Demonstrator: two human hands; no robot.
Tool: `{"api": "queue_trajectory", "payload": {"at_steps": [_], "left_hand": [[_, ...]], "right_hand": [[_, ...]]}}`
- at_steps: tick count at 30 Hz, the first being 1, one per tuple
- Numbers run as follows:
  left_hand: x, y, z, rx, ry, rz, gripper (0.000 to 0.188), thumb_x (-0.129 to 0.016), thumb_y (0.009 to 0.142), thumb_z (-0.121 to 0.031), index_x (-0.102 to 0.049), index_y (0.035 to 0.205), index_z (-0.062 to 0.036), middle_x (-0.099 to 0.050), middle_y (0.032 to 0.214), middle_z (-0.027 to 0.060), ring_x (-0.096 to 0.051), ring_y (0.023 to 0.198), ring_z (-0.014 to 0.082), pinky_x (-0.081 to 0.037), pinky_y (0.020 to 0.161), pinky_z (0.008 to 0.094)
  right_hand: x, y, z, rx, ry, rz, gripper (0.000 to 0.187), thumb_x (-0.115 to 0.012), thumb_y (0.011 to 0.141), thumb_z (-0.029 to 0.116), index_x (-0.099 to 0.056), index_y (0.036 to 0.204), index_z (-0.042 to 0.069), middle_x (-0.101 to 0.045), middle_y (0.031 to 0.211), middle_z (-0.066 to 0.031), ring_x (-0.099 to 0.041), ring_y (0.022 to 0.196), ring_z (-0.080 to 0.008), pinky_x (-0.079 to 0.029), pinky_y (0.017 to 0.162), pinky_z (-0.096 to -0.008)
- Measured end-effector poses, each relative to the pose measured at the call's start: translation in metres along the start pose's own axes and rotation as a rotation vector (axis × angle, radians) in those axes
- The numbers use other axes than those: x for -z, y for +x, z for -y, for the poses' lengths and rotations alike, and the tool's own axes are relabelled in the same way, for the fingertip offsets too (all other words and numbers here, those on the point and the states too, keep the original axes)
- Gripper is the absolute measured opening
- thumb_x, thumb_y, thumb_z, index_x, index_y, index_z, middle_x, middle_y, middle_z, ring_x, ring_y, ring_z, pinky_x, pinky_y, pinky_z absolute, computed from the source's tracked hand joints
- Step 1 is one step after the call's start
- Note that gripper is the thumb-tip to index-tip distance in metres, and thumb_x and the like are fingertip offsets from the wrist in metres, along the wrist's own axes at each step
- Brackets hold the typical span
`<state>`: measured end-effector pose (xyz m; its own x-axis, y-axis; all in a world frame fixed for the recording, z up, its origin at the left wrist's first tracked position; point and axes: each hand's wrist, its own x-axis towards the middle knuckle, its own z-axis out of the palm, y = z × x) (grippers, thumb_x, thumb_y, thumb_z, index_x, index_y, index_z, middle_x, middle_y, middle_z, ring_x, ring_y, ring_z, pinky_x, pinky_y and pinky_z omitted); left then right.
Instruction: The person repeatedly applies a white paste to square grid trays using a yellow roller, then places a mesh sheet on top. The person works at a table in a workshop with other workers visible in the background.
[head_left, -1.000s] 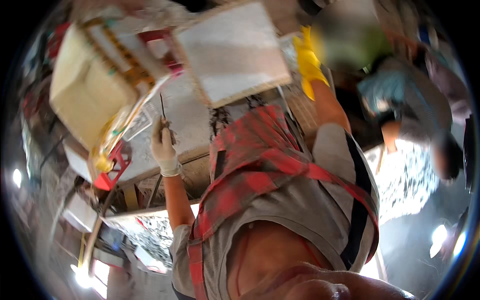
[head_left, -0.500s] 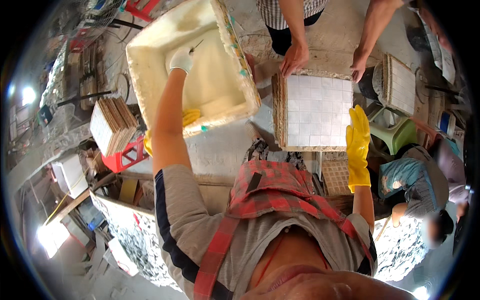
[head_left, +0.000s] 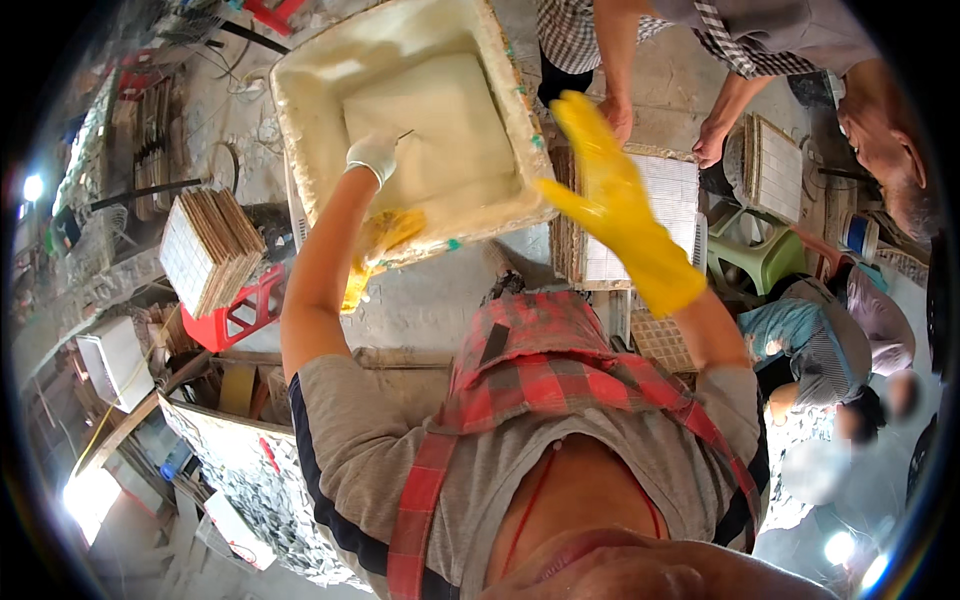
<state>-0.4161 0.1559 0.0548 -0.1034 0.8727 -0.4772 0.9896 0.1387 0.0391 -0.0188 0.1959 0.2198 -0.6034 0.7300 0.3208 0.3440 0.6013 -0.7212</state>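
a: tray [head_left: 505, 120] has slid closer to the middle of the view than half a second ago, and the left hand [head_left: 372, 155] in its white glove sits lower inside it now, over the pale slab [head_left: 440, 140].

b: what's the left grip doing?

a: pressed together on a thin dark tool [head_left: 403, 133], pinching it at the tip, right on the slab's upper left corner. before, it reached toward the far corner of the tray.

b: and the right hand [head_left: 610, 195]?

a: big change. it hung low beside the tile sheet [head_left: 640, 225]; now the yellow glove is lifted, fingers spread, holding nothing, hovering between the tray's right wall and that sheet.

b: so where's the slab?

a: lying flat in the tray, which rests on the tabletop [head_left: 420, 300]. a yellow rag or glove [head_left: 385, 240] lies at the tray's near rim.

b: meaning?

a: i'd judge the work has settled on the slab's edge, with the free hand coming in to steady or help. another person's hands [head_left: 665, 125] rest at the tile sheet's far edge, apart from it all.
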Motion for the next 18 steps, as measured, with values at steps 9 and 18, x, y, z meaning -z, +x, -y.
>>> {"api": "queue_trajectory", "payload": {"at_steps": [9,18], "left_hand": [[-0.009,-0.019,0.011,-0.016,-0.016,-0.107,0.022,-0.053,0.098,-0.016,-0.071,0.110,-0.0122,-0.072,0.109,0.0175,-0.071,0.096,0.0368,-0.057,0.083,0.0472],[0.093,-0.176,0.033,0.150,-0.737,-0.922,0.032,-0.057,0.098,-0.010,-0.065,0.128,-0.0038,-0.071,0.103,0.0169,-0.070,0.096,0.0299,-0.056,0.084,0.0391]], "right_hand": [[-0.258,0.074,-0.092,-0.290,-0.999,0.667,0.054,-0.048,0.101,0.023,-0.047,0.148,-0.003,-0.039,0.158,-0.0256,-0.043,0.141,-0.0441,-0.039,0.112,-0.0498],[-0.251,0.133,-0.044,-0.323,-0.136,0.305,0.033,-0.052,0.099,0.034,-0.073,0.109,0.011,-0.073,0.102,-0.0178,-0.067,0.098,-0.0363,-0.050,0.084,-0.0484]]}}
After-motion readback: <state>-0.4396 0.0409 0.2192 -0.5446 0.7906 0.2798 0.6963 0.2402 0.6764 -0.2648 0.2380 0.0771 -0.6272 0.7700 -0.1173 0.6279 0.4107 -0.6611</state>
